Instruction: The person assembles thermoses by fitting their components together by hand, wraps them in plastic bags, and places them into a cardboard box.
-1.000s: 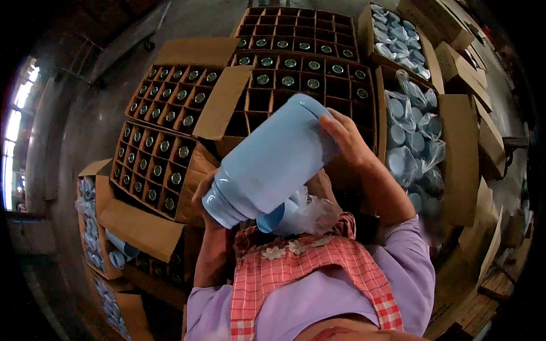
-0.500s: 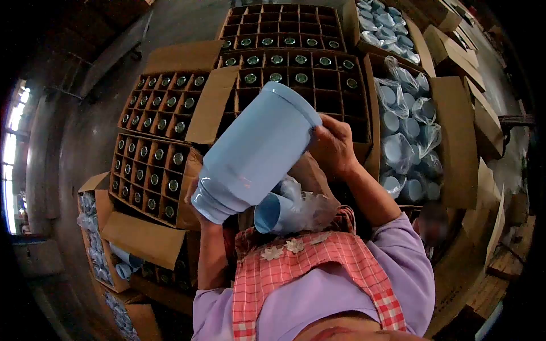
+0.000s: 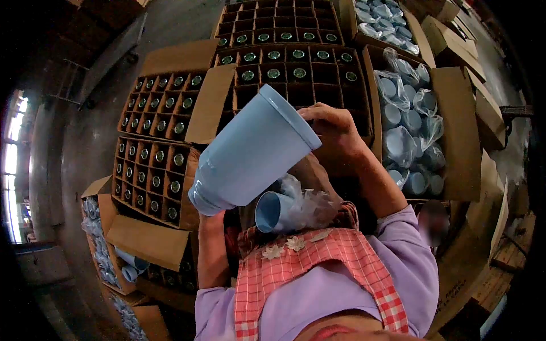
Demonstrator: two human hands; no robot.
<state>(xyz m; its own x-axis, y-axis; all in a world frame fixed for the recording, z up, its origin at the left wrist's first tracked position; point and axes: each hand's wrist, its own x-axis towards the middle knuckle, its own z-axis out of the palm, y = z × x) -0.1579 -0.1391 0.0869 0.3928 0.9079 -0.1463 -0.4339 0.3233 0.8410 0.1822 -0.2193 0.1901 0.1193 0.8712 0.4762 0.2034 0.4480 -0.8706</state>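
A large light-blue vessel (image 3: 250, 150) is held tilted in front of my chest, its wide end up and right, its narrow end down and left. My right hand (image 3: 333, 128) touches the rim of the wide end with bent fingers. My left hand (image 3: 199, 202) is at the narrow end, mostly hidden behind the vessel. In my lap lies a smaller blue cup (image 3: 273, 211) with crumpled clear plastic (image 3: 311, 209) beside it.
Divided cartons of glass pieces (image 3: 156, 170) stand ahead and to the left. On the right, an open carton (image 3: 460, 133) holds plastic-wrapped blue cups (image 3: 401, 148). More cups (image 3: 133, 264) lie in a carton at lower left.
The vessel has turned, its wide end now facing more to the upper right, and its narrow end has shifted left. My right hand has moved along the rim. More of the smaller cup shows.
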